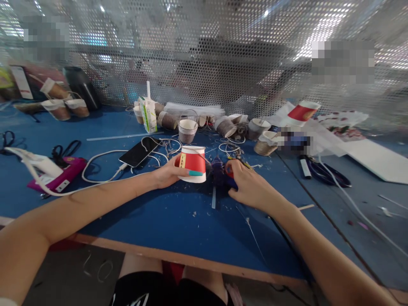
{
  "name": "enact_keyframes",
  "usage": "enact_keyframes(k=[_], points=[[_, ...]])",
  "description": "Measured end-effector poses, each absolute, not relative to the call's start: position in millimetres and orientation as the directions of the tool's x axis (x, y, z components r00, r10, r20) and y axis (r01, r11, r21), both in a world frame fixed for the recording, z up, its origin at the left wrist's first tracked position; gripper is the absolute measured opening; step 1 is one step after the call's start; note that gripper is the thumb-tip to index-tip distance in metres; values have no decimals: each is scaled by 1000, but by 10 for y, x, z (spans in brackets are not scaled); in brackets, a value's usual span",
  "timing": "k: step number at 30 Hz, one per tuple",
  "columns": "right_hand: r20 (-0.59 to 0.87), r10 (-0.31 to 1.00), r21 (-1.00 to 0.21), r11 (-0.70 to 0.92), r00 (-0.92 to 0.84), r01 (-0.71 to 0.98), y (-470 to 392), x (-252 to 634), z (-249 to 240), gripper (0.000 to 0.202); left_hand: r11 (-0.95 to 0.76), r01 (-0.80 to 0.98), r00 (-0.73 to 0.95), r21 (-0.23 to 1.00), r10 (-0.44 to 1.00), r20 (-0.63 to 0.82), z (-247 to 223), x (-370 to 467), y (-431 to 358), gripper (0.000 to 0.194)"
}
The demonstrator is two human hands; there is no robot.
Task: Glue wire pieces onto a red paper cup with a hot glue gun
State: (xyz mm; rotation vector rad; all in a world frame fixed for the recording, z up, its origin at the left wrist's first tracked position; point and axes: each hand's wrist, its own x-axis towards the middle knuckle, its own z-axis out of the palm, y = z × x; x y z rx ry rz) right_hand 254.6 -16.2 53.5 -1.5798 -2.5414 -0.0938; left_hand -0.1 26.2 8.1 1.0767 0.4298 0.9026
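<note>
Between the forearms [105, 196], there is room to pass over scraps [195, 213] from the near edge of the tabletop [146, 229] to the held red cup [195, 162]. Toward the far edge, brown cups [187, 137] and a carton [148, 115] block passage; toward the left edge, a phone [139, 152] and cable [120, 170].

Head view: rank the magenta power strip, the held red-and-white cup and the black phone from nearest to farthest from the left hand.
1. Red-and-white cup: held in the left hand.
2. Black phone: to the hand's left, slightly farther forward.
3. Magenta power strip: well to the left, past the phone.
</note>
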Motion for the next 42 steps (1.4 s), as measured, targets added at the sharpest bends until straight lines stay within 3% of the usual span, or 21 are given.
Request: enact_keyframes(k=[4, 7, 10, 13, 16, 23, 34, 42], points=[[148, 930, -33, 344, -335, 938, -134, 2539, 590, 36, 196, -443, 602, 875, 788, 128, 57, -17, 273, 69], [303, 899, -123, 367, -317, 922, -122, 2598, 627, 23, 248, -463, 600, 851, 794, 95, 28, -26, 290, 66], [442, 874, -381, 387, -203, 840, -163, 2632, 645, 10, 291, -481, 584, 827, 810, 55, 6, -28, 299, 64], [344, 939, -725, 272, -10, 632, -244, 2582, 662, 25, 298, -486, 572, 822, 819, 41, 0, -29, 297, 66], [301, 953, -847, 262, 12, 463, -302, 2483, 661, 31, 299, -474, 580, 828, 814, 38, 15, -22, 287, 66], [504, 863, -791, 479, -37, 382, -277, 2406, 454, 33, 252, -423, 552, 870, 833, 27, 69, 27, 245, 66], [571, 781, -616, 611, -252, 497, -425, 2262, 597, 20, 280, -426, 627, 860, 777, 58, 94, 3, 250, 59], [597, 756, -523, 620, -267, 585, -443, 2246, 541, 22, 254, -400, 643, 881, 762, 73, 64, 15, 250, 59]])
